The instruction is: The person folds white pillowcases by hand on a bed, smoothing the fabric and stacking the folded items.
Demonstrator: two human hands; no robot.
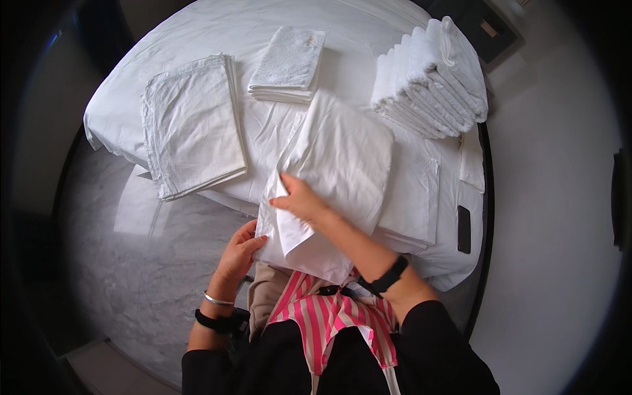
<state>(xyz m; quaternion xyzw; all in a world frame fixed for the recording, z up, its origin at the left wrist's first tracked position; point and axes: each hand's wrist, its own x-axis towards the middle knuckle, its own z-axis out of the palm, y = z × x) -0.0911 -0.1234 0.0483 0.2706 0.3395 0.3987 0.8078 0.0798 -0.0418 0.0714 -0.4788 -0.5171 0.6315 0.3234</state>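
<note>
A white cotton cloth point(345, 158), partly folded over, lies in front of me and hangs past the bed's near edge. My left hand point(245, 244) pinches its near left corner between thumb and fingers. Across the cloth reaches my right hand point(299, 200), gripping the upper layer's folded edge, which lifts and curls beneath it. Under and to the right of this cloth sits a flat stack of folded white linen point(412, 197). On the left is another folded linen stack point(195, 128), its edges roughly aligned.
Folded white terry towels point(289, 64) lie further back. A tall stack of thick white towels point(429, 79) stands at the right. A dark smartphone point(464, 229) rests near the right edge of the white-sheeted bed point(173, 29). Grey marble-look floor point(123, 261) shows at left.
</note>
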